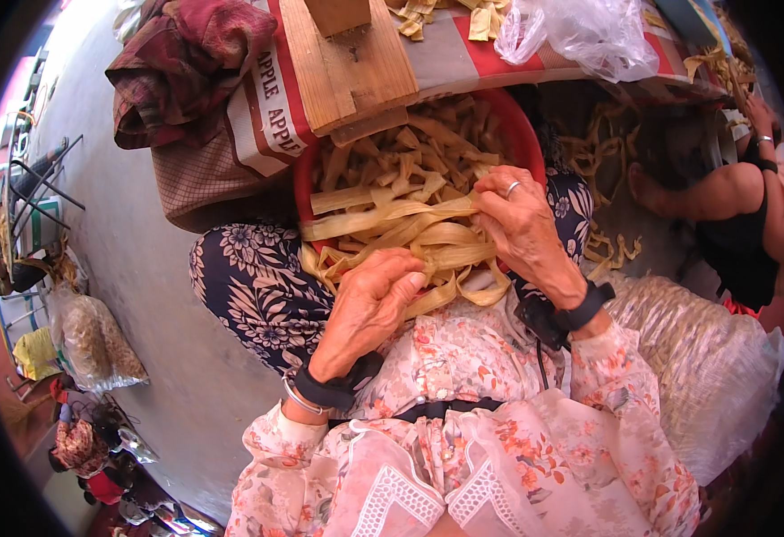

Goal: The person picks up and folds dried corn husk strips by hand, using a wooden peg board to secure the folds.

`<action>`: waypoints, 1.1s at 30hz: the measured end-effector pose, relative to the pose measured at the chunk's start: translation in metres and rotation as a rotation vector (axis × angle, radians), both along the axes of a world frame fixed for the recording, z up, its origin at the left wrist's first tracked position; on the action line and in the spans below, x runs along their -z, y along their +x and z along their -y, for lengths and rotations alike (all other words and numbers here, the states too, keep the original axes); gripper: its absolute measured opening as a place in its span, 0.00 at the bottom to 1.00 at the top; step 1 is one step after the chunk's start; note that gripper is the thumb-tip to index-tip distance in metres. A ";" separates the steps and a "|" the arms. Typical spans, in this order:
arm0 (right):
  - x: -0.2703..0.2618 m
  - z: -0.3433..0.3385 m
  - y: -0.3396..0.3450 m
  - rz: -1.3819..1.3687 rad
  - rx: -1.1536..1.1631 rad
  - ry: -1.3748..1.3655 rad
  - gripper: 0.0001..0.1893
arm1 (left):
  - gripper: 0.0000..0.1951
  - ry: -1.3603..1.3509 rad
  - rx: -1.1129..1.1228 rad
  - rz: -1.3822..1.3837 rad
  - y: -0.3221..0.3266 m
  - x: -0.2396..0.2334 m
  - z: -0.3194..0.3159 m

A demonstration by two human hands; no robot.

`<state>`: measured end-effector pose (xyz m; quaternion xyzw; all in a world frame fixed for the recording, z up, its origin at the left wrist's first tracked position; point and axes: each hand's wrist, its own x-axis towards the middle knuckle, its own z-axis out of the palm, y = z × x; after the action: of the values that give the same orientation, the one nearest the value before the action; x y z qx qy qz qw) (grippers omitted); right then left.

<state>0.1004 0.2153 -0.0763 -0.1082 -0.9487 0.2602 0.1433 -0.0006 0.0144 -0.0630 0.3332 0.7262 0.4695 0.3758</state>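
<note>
Pale yellow dried plant strips (405, 221) lie in a tangle over a red plastic basin (529, 127) between my knees. My right hand (519, 211), with a ring on one finger, pinches the end of a long flat strip (392, 216) above the basin's right side. Lower and to the left, my left hand (378, 288) has its fingers curled around some strips near the basin's near rim. Its fingertips are partly hidden. Several looped strips (486, 288) hang over the near rim towards my lap. Shorter folded pieces (392, 158) fill the basin behind.
A wooden block stand (348, 74) rests on a padded surface covered in checked cloth (449, 70), overhanging the basin. A clear plastic bag (586, 33) and bundled dark red cloth (190, 67) lie there. At right are a large plastic-wrapped bundle (694, 362) and a seated person (734, 194).
</note>
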 end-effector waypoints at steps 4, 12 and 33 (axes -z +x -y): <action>-0.049 0.014 0.007 -0.061 -0.104 -0.240 0.05 | 0.05 -0.024 -0.218 -0.070 -0.005 -0.020 0.007; -0.082 0.060 0.011 -0.022 -0.281 -0.608 0.10 | 0.15 0.206 0.131 -0.464 -0.006 -0.066 0.002; -0.152 -0.019 0.023 -0.088 -0.201 -0.685 0.06 | 0.12 0.851 -0.043 0.275 -0.058 -0.173 0.007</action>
<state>0.1231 0.2343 0.0758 -0.0446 -0.8054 0.5802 0.1130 -0.0588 0.0076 0.1097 0.3773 0.4186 0.7740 0.2886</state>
